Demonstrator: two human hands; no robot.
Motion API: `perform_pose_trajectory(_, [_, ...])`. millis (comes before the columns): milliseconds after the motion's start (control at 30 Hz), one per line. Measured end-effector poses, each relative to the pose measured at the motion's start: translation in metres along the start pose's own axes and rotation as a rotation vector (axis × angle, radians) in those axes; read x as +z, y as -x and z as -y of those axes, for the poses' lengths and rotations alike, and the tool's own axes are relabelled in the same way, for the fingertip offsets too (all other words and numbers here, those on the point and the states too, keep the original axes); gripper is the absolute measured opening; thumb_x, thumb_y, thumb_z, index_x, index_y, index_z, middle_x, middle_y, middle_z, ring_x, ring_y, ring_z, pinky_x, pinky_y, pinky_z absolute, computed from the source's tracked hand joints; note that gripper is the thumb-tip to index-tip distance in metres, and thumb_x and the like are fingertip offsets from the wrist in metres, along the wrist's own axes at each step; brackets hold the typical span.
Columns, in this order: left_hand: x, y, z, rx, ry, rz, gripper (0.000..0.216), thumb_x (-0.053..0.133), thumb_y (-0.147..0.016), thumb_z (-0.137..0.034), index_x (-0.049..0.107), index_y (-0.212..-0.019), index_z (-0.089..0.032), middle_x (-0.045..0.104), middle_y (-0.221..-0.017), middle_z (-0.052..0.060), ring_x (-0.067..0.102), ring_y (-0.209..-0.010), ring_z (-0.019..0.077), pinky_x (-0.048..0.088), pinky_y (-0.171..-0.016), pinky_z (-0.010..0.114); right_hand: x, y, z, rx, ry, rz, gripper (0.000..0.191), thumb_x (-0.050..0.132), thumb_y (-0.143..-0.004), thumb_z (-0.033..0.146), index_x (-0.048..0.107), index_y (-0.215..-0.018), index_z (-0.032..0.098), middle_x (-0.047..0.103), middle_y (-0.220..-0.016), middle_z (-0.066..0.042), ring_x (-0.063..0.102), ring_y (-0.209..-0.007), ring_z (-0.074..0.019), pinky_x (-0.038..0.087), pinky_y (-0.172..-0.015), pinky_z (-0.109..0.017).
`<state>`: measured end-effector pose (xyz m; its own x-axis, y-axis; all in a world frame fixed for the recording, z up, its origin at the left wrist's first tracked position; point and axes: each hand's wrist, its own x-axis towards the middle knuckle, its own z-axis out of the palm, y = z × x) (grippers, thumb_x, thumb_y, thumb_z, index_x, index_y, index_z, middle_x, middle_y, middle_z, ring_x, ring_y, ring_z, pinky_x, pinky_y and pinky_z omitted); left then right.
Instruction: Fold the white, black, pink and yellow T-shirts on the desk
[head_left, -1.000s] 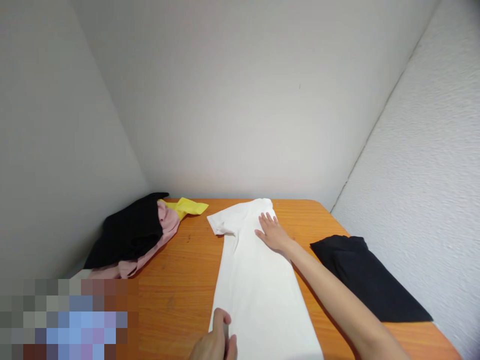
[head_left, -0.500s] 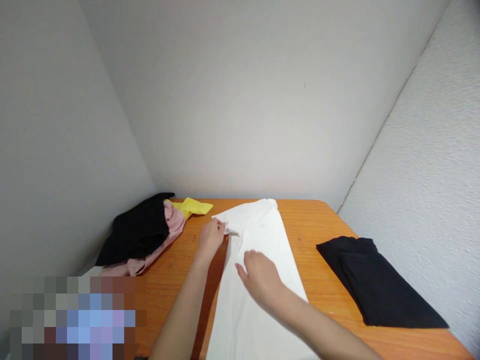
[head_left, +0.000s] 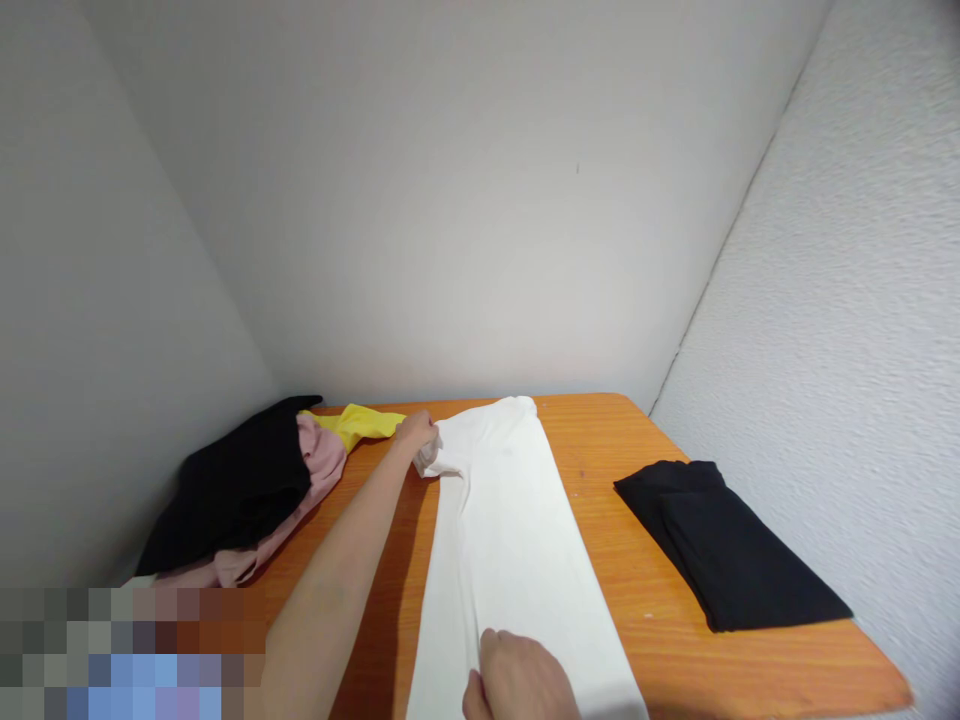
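A white T-shirt (head_left: 517, 540) lies folded lengthwise on the table, its sleeve pointing left near the far end. My left hand (head_left: 418, 432) is closed on the end of that sleeve, with the fabric bunched and slightly raised under the fingers. Close to the bottom of the view, my right hand (head_left: 521, 675) pinches a long crease in the shirt's body between thumb and curled fingers. The shirt's lower end runs out of view.
Folded black trousers (head_left: 750, 550) lie at the table's right. To the left is a heap with a black garment (head_left: 232, 480), a pink one (head_left: 322, 450) and a yellow one (head_left: 364, 425). Walls border the wooden table (head_left: 600, 450). The lower left corner is blurred out.
My left hand has moved outward to the left along the sleeve. My right hand has come down toward me and closed on the shirt's crease. The view has shifted slightly.
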<state>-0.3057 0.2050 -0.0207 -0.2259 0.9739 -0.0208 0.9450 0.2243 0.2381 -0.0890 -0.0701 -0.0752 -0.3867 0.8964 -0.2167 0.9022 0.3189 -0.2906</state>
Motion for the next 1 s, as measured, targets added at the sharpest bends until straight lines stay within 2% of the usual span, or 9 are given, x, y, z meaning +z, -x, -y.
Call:
perform_pose_trajectory(67, [-0.002,-0.009,-0.004,0.032,0.039,-0.041,0.029,0.052,-0.094,-0.038,0.060,-0.108,-0.014,0.065,-0.104,0.006,0.063,-0.093,0.0185,0.051,-0.084,0.039,-0.029,0.008,-0.006,0.032,-0.073,-0.008,0.012,0.051,-0.078,0.029,0.063,-0.077,0.026,0.070,-0.078,-0.009,0.066,-0.071,-0.0268,0.039,-0.055,-0.034])
perform_pose_trajectory(233, [-0.021,-0.030,-0.010,0.107,0.095,-0.165,0.028,0.037,-0.100,-0.030,0.049,-0.121,-0.016,0.064,-0.112,0.007,0.061,-0.100,0.0157,0.046,-0.084,0.028,-0.087,0.020,0.001,0.043,-0.229,-0.117,0.024,0.047,-0.085,0.035,0.055,-0.065,0.025,0.065,-0.061,-0.002,0.058,-0.057,-0.0174,0.027,-0.051,-0.029])
perform_pose_trajectory(333, [-0.023,-0.031,0.002,0.066,0.071,-0.172,0.027,0.035,-0.100,-0.030,0.048,-0.120,-0.018,0.065,-0.111,0.011,0.062,-0.102,0.0197,0.045,-0.081,0.029,-0.085,0.016,0.028,-0.025,-0.193,-0.103,0.017,0.052,-0.082,0.027,0.060,-0.069,0.022,0.069,-0.068,-0.003,0.061,-0.062,-0.0178,0.028,-0.053,-0.028])
perform_pose_trajectory(500, [0.004,-0.019,0.032,-0.007,0.005,-0.101,0.030,0.041,-0.096,-0.030,0.053,-0.117,-0.012,0.065,-0.114,0.018,0.062,-0.107,0.0271,0.045,-0.083,0.032,-0.050,0.000,0.057,-0.078,-0.167,-0.008,0.016,0.059,-0.082,0.032,0.067,-0.076,0.020,0.072,-0.077,-0.007,0.067,-0.070,-0.0248,0.041,-0.058,-0.029])
perform_pose_trajectory(567, [0.013,-0.017,0.041,-0.018,-0.021,-0.064,0.040,0.047,-0.093,-0.039,0.054,-0.118,-0.009,0.062,-0.119,0.022,0.059,-0.113,0.0301,0.044,-0.086,0.033,-0.042,-0.002,0.046,-0.106,-0.208,-0.021,0.020,0.061,-0.083,0.039,0.067,-0.082,0.020,0.071,-0.081,-0.007,0.067,-0.074,-0.0256,0.047,-0.063,-0.032])
perform_pose_trajectory(667, [0.017,-0.018,0.048,-0.021,-0.051,0.005,0.057,0.054,-0.086,-0.054,0.056,-0.118,-0.007,0.059,-0.124,0.026,0.056,-0.118,0.0343,0.045,-0.088,0.035,-0.035,-0.002,0.006,-0.105,-0.171,-0.247,0.028,0.054,-0.089,0.041,0.066,-0.102,0.019,0.068,-0.107,-0.011,0.063,-0.100,-0.0286,0.050,-0.085,-0.040])
perform_pose_trajectory(767, [0.013,-0.020,0.051,0.011,-0.054,0.098,0.056,0.060,-0.082,-0.057,0.060,-0.112,-0.010,0.064,-0.118,0.020,0.060,-0.111,0.0314,0.046,-0.087,0.036,-0.021,-0.001,-0.045,-0.070,-0.043,-0.396,0.053,0.048,-0.092,0.050,0.053,-0.134,0.017,0.041,-0.146,-0.014,0.035,-0.135,-0.0368,0.038,-0.105,-0.052])
perform_pose_trajectory(867, [0.009,-0.021,0.052,0.043,-0.032,0.164,0.041,0.063,-0.085,-0.049,0.063,-0.104,-0.013,0.067,-0.110,0.011,0.063,-0.102,0.0236,0.047,-0.089,0.040,-0.008,0.004,-0.080,-0.062,0.021,-0.295,0.074,0.055,-0.086,0.057,0.039,-0.146,0.017,0.022,-0.155,-0.011,0.015,-0.141,-0.0400,0.030,-0.110,-0.057])
perform_pose_trajectory(1000, [0.003,-0.021,0.052,0.067,0.048,0.174,0.030,0.059,-0.090,-0.040,0.063,-0.104,-0.014,0.065,-0.110,0.007,0.061,-0.101,0.0207,0.049,-0.090,0.042,-0.029,-0.007,-0.083,-0.025,0.007,-0.178,0.078,0.047,-0.086,0.067,0.045,-0.143,0.013,0.027,-0.152,-0.014,0.018,-0.141,-0.0391,0.028,-0.112,-0.056])
